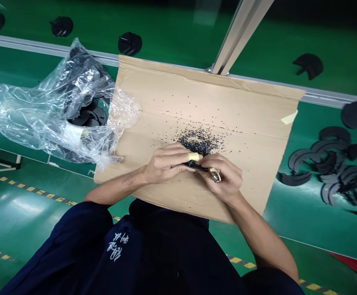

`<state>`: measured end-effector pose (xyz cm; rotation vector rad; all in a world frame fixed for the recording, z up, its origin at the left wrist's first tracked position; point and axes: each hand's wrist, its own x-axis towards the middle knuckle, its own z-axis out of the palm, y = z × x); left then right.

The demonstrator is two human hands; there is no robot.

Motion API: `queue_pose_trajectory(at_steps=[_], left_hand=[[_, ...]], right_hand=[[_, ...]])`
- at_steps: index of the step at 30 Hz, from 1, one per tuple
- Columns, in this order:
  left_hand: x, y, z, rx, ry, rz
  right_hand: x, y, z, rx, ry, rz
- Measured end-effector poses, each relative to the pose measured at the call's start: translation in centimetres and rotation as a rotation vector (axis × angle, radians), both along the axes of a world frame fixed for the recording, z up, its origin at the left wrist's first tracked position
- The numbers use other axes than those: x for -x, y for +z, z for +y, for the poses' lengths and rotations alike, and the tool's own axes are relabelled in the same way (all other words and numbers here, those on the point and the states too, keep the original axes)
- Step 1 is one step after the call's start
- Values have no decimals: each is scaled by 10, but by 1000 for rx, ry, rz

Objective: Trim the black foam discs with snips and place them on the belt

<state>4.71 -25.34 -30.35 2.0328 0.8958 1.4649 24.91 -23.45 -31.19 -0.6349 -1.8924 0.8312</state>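
My left hand [168, 163] is closed on one end of a thin black plastic part [196, 166], seen nearly edge-on. Yellow tape wraps a fingertip of that hand. The other end of the part meets my right hand [227, 177], whose fingers are curled closed. A small metal-ended tool [215, 176] with a yellowish edge sticks out of the right fist; most of it is hidden. Just beyond both hands, a heap of tiny black shavings [198, 139] lies scattered on a cardboard sheet [248, 110].
A clear plastic bag [27, 106] holding black parts [94, 114] lies at the left. Several curved black pieces [332, 143] are piled on the green table at the right. A metal upright [238, 37] rises behind the cardboard. More black parts [130, 43] sit along the back.
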Motion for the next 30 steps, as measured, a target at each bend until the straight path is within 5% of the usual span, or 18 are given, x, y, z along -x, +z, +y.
queue_pose_trajectory(at_steps=[5, 10, 15, 24, 30], left_hand=[[1, 1, -3, 60, 8, 37], [8, 13, -1, 441, -261, -165], [10, 11, 1, 704, -299, -267], [8, 13, -1, 723, -270, -197], [9, 8, 3, 720, -293, -290]], right_hand=[[1, 4, 1, -38, -10, -20], [1, 8, 2, 127, 54, 97], [-1, 13, 2, 231, 93, 92], [-1, 6, 1, 68, 158, -7], [-1, 15, 0, -1, -48, -86]])
